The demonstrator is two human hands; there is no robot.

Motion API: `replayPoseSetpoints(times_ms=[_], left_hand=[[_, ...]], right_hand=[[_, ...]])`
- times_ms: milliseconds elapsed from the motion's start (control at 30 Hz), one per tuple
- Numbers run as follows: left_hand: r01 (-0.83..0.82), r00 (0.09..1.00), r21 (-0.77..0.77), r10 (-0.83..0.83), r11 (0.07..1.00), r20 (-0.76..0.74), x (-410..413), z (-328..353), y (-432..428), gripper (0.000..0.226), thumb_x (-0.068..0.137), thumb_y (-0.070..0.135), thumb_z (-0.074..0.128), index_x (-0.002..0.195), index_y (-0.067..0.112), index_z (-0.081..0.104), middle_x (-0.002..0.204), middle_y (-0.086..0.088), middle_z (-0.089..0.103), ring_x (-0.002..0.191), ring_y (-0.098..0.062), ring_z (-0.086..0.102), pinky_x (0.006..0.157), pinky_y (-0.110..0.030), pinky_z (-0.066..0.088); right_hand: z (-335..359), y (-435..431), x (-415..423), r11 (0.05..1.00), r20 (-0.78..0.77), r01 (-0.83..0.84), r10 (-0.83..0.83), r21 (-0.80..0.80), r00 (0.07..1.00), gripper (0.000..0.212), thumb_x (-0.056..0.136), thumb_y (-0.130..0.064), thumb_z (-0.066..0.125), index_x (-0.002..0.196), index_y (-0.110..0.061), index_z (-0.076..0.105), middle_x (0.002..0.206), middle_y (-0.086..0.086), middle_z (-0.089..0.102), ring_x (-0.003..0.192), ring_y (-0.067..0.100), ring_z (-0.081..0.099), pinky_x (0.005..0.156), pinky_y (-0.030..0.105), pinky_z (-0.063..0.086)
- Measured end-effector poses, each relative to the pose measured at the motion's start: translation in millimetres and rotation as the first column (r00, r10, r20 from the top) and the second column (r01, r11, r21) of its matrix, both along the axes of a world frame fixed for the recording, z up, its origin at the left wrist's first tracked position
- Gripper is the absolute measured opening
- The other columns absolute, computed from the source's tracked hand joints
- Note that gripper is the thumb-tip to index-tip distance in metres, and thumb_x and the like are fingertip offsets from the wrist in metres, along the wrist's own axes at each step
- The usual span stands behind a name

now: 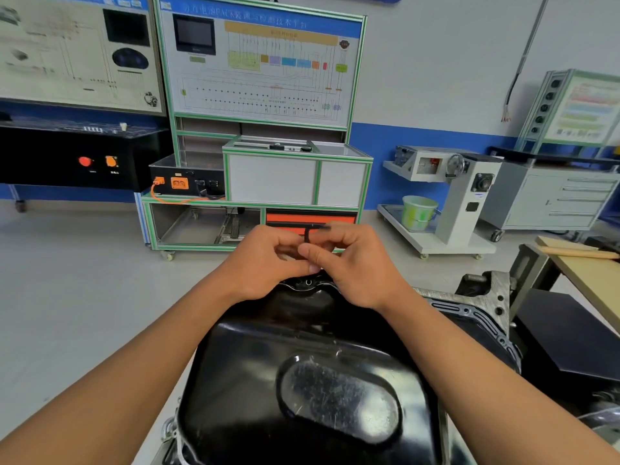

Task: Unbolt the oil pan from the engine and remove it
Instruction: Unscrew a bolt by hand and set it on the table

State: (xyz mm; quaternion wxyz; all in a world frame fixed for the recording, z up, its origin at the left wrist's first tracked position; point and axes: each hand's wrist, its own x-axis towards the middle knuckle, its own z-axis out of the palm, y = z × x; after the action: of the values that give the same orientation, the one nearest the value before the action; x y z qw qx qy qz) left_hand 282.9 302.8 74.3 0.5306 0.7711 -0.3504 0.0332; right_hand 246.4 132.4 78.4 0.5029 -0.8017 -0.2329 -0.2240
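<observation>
A glossy black oil pan sits on the engine block, filling the lower middle of the view. A bolt hole shows in the pan's far flange, just under my hands. Both hands meet above that far edge around a small black T-shaped tool. My left hand curls its fingers round the tool's lower part. My right hand pinches the upper part between thumb and fingers. The tool's lower tip is hidden behind my fingers.
A green-framed training bench stands straight ahead across grey floor. A white engine stand with a green bucket is at the right. A wooden table and a dark block lie close on the right.
</observation>
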Motion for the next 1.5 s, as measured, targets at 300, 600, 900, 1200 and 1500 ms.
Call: replayPoseSetpoints(times_ms=[300, 600, 900, 1200, 1500], left_hand=[[-0.047, 0.998, 0.009, 0.047, 0.999, 0.046, -1.8, 4.0, -2.5, 0.028, 0.075, 0.005, 0.083, 0.063, 0.028, 0.074, 0.063, 0.005, 0.071, 0.064, -0.003, 0.062, 0.066, -0.024, 0.052], [0.042, 0.999, 0.0, -0.042, 0.999, -0.026, -0.9, -0.5, -1.0, 0.022, 0.084, 0.0, 0.073, 0.089, 0.022, 0.076, 0.089, 0.005, 0.078, 0.085, -0.002, 0.07, 0.083, -0.02, 0.054], [-0.054, 0.998, 0.009, 0.053, 0.999, 0.027, 2.8, 0.7, -3.2, 0.014, 0.077, 0.005, 0.081, 0.068, 0.013, 0.074, 0.071, -0.013, 0.073, 0.07, -0.011, 0.06, 0.071, -0.039, 0.056], [0.055, 0.998, -0.01, -0.055, 0.998, -0.02, 0.7, -1.8, 0.7, 0.029, 0.086, 0.001, 0.072, 0.088, 0.03, 0.077, 0.089, 0.002, 0.078, 0.088, -0.007, 0.072, 0.086, -0.023, 0.055], [-0.08, 0.996, 0.042, 0.078, 0.996, 0.05, 3.5, 0.5, -5.2, 0.024, 0.073, 0.013, 0.086, 0.073, -0.002, 0.068, 0.069, -0.008, 0.069, 0.064, -0.011, 0.055, 0.067, -0.031, 0.049]], right_hand=[[0.1, -1.8, 0.5, 0.994, -0.052, -0.038, 0.044, 0.1, 0.998, 0.018, 0.081, -0.011, 0.082, 0.082, -0.027, 0.075, 0.07, 0.012, 0.072, 0.059, 0.013, 0.063, 0.061, 0.028, 0.054], [1.7, -2.8, 1.5, 0.995, 0.057, 0.05, -0.045, -0.089, 0.997, 0.017, 0.09, -0.006, 0.071, 0.079, -0.019, 0.069, 0.065, -0.01, 0.055, 0.062, 0.002, 0.047, 0.066, 0.016, 0.042], [1.0, -2.0, 2.9, 0.999, -0.001, 0.04, -0.04, 0.035, 0.999, 0.013, 0.078, -0.013, 0.086, 0.075, -0.016, 0.073, 0.059, -0.01, 0.057, 0.055, 0.005, 0.047, 0.056, 0.019, 0.041], [-0.1, -2.2, 2.0, 0.98, 0.087, 0.051, -0.034, -0.192, 0.996, 0.015, 0.095, -0.009, 0.063, 0.082, -0.007, 0.07, 0.075, 0.011, 0.064, 0.072, 0.023, 0.057, 0.07, 0.04, 0.05], [0.3, -0.3, 3.6, 0.999, 0.011, 0.047, -0.047, 0.024, 0.999, 0.02, 0.076, -0.015, 0.087, 0.072, -0.026, 0.071, 0.06, -0.009, 0.062, 0.058, 0.014, 0.058, 0.056, 0.03, 0.047]])
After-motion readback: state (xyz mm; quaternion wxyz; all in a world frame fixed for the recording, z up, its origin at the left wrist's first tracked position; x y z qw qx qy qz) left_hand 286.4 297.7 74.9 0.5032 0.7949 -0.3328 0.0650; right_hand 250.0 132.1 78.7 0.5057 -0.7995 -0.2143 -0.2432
